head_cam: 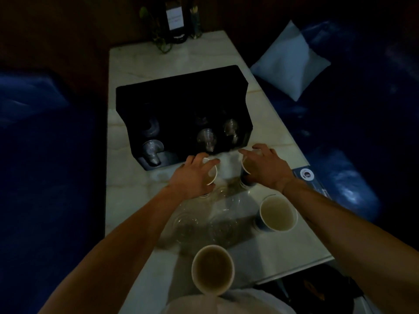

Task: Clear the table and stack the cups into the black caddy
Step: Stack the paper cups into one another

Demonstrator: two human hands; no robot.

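The black caddy [181, 96] stands mid-table with clear plastic cups [205, 138] lying in its round slots. Just in front of it my left hand [192, 175] grips a white paper cup [212, 175] from above. My right hand [265, 167] grips another paper cup [246, 167], tilted, with a dark sleeve below its rim. A third paper cup [277, 213] stands at the right. A fourth [213, 269] stands at the near edge. Several clear plastic cups [204, 223] lie on the table between them.
The white marble table [127, 200] runs away from me. A dark bottle [175, 19] and a small plant [158, 35] stand at its far end. Blue sofas flank both sides, with a pale cushion [291, 62] on the right. A leaflet [310, 177] lies at the right edge.
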